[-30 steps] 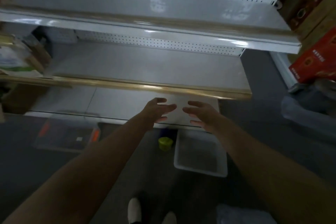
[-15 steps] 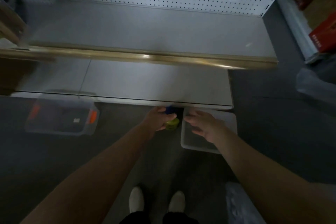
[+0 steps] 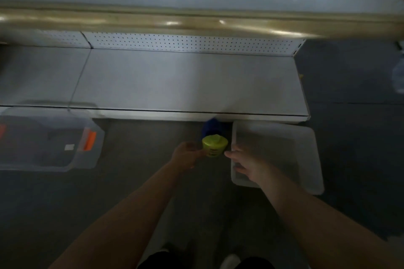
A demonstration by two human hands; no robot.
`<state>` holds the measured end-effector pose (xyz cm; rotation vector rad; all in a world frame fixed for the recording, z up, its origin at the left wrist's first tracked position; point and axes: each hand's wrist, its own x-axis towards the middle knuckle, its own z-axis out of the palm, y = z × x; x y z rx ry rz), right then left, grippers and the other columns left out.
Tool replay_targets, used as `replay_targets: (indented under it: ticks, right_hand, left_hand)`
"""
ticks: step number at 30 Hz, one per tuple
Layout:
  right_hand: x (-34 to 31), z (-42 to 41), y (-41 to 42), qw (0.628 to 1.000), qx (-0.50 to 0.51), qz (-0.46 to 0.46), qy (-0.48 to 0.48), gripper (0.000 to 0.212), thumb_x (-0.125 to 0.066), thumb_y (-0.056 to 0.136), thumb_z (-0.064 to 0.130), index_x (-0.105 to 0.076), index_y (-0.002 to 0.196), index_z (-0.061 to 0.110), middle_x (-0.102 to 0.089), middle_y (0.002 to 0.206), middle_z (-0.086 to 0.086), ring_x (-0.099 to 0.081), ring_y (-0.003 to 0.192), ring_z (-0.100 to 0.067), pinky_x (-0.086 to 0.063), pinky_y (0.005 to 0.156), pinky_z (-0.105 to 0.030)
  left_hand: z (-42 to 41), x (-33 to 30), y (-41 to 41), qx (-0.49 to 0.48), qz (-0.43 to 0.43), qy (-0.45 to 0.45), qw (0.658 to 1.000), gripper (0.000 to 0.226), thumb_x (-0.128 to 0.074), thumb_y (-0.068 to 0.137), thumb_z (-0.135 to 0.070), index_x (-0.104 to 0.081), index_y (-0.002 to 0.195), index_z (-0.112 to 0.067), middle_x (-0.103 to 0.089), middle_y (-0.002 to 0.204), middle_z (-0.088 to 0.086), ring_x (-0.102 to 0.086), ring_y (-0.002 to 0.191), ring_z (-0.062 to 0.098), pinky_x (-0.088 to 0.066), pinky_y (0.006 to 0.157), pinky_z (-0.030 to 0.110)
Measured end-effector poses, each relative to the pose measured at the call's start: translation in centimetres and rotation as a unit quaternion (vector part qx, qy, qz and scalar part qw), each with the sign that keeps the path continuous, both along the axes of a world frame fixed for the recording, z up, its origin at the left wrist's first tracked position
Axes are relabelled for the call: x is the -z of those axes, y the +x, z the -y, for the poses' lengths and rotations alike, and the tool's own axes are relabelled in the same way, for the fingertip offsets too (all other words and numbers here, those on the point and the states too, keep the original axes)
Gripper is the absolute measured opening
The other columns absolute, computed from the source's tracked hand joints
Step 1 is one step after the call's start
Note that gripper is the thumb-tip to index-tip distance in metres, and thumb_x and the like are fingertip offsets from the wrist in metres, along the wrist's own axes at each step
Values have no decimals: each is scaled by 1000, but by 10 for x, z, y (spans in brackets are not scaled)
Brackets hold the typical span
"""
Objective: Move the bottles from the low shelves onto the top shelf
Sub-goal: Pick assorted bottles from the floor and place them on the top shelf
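Note:
A short yellow-green bottle (image 3: 214,145) stands on the grey floor just in front of the bottom shelf (image 3: 185,85). Behind it, partly hidden and blurred, is a dark blue bottle (image 3: 211,126). My left hand (image 3: 185,156) is against the yellow-green bottle's left side, with fingers and thumb curled onto it. From the right, my right hand (image 3: 244,164) reaches in with straight fingers, its tips at the bottle's right side. The bottom shelf and the shelf above it hold no bottles in this view.
A white plastic tray (image 3: 306,137) lies on the floor right of the bottles, under my right hand. At the left is a clear storage bin (image 3: 43,137) with orange latches. A gold-trimmed shelf edge (image 3: 196,23) overhangs at the top. My feet are at the bottom.
The view tipped further down toward the floor. Both hands dropped from in front of the shelves to the yellow-green bottle, and now close in on its two sides.

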<state>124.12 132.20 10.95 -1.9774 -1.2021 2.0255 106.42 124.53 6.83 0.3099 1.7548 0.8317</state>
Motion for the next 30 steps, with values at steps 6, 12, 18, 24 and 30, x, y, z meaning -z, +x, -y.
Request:
replay_targets:
  ticks: [6, 12, 18, 24, 30]
  right_hand:
    - [118, -26, 0, 999, 6, 30, 24, 64, -68, 96, 15, -40, 153, 20, -39, 157, -9, -43, 139, -28, -44, 112, -40]
    - [207, -49, -1, 998, -2, 32, 56, 68, -74, 90, 6, -44, 150, 15, -50, 149, -15, -51, 133, -30, -47, 99, -34]
    - [225, -60, -10, 986, -102, 42, 125, 63, -69, 92, 1, -44, 149, 7, -56, 142, -17, -54, 131, -33, -44, 91, -31]
    - [228, -58, -15, 981, -108, 4, 161, 64, -74, 88, 1, -46, 145, 6, -58, 138, -14, -56, 127, -31, -52, 84, -29]
    - [235, -52, -12, 983, -73, -45, 162, 63, -73, 88, 1, -47, 145, 13, -57, 139, -5, -55, 128, -24, -48, 102, -37]
  left_hand:
    - [-25, 124, -4, 20, -27, 14, 999, 73, -87, 75, -28, -51, 137, -11, -60, 130, 9, -63, 105, 23, -57, 82, 37]
    - [-48, 208, -6, 59, -50, 41, 996, 78, -85, 78, -19, -45, 144, -11, -56, 132, 15, -60, 114, 29, -54, 93, 42]
    - [-66, 234, -7, 123, -91, 85, 985, 78, -83, 78, -12, -45, 146, -15, -53, 141, 10, -54, 127, 30, -49, 104, 49]
    - [-72, 244, -6, 139, -115, 80, 980, 78, -86, 74, -28, -51, 143, -21, -60, 135, 8, -58, 124, 30, -50, 103, 51]
    - [-72, 242, -6, 127, -114, 92, 981, 69, -83, 78, -24, -53, 140, -22, -61, 133, 7, -59, 122, 28, -50, 104, 50]
